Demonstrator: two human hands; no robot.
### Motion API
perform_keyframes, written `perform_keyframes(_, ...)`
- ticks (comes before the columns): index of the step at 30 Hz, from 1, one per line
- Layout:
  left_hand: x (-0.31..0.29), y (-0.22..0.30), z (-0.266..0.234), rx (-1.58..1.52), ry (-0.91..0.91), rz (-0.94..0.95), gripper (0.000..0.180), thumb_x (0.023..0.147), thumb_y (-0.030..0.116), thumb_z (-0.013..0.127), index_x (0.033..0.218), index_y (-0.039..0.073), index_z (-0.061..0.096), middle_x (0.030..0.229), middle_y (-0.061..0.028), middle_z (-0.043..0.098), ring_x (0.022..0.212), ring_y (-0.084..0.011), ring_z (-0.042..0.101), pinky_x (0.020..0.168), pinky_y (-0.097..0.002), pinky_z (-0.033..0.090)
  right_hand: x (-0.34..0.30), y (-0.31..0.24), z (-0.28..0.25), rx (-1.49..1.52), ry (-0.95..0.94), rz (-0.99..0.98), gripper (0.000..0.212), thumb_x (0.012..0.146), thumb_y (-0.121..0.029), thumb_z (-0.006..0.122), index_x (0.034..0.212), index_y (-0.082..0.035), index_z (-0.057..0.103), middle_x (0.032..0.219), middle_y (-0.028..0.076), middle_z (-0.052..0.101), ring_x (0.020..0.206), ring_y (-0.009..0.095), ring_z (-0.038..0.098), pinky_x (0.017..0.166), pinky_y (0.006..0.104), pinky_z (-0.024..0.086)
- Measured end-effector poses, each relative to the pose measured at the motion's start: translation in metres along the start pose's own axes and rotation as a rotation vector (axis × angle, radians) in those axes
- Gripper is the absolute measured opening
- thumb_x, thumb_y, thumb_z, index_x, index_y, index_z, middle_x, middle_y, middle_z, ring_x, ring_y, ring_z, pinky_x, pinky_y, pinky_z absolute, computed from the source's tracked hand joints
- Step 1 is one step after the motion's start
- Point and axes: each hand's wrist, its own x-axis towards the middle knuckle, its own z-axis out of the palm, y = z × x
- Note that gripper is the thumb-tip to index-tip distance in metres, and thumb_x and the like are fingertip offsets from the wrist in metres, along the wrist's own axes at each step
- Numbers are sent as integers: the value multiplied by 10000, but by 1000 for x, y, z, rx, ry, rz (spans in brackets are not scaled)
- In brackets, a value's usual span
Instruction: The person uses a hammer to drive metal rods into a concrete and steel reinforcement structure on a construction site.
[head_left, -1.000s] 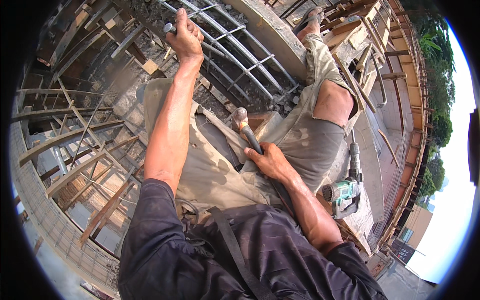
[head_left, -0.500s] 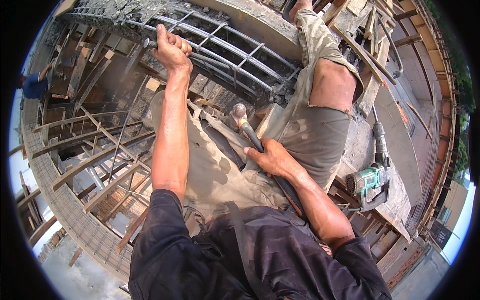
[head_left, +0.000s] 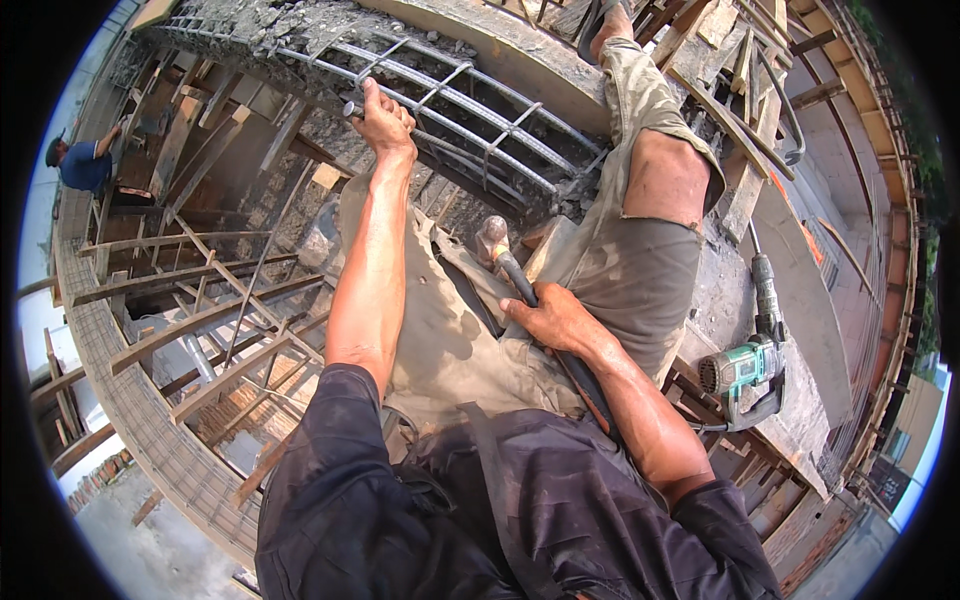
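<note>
My left hand (head_left: 386, 122) is closed round a steel chisel (head_left: 352, 109), whose blunt round head sticks out at the left of the fist. The chisel lies across the edge of an exposed rebar cage (head_left: 487, 117), and I cannot make out its tip among the bars. Over my lap, my right hand (head_left: 560, 322) grips the dark handle of a hammer (head_left: 493, 240). Its worn metal head points away from me, between my legs and short of the cage. The handle's rear part runs back under my right forearm.
At right, a green rotary hammer (head_left: 742, 372) with a long bit rests on a concrete ledge (head_left: 800, 410). Loose boards (head_left: 745, 130) lie at far right. Below on the left are timber props (head_left: 215, 320) and an opening; another person (head_left: 85, 165) stands beyond.
The whole view has shifted, so things sit a little further right and lower. My left hand has moved slightly right with the chisel. The hammer stays over my lap.
</note>
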Motion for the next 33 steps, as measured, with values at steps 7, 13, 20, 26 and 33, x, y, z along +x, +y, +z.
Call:
perform_keyframes(7,-5,0,-9,-108,222,192,540,957,429,658,624,154,333,514,52,297,380,-71,264,364,-295,179,1,10,3,-11,24,-11,557,909,-460,670,913,96,630,631,95,582,508,190,598,458,352,486)
perform_keyframes(13,8,-9,-23,59,343,91,470,937,335,695,649,131,384,545,32,364,408,-101,329,374,-314,233,5,14,10,-27,23,-18,518,925,-439,664,880,75,624,617,74,573,492,170,573,452,341,468)
perform_keyframes(20,-18,16,-38,-141,323,46,493,934,400,684,651,117,396,522,17,359,381,-124,330,356,-328,250,-2,14,15,-56,13,1,498,938,-442,657,792,30,588,591,59,560,500,151,557,455,333,448)
perform_keyframes(26,-13,22,-50,-284,311,63,502,936,413,685,650,144,372,542,21,353,420,-113,312,407,-323,282,-2,17,15,-32,41,9,501,923,-423,653,808,64,623,591,99,583,483,199,583,461,366,470)
perform_keyframes(33,-7,-16,-55,-56,249,-2,403,947,395,678,804,79,472,634,-5,454,466,-118,418,407,-297,345,-11,1,12,-131,88,36,482,941,-454,656,791,-2,581,640,31,552,517,128,522,478,316,429)
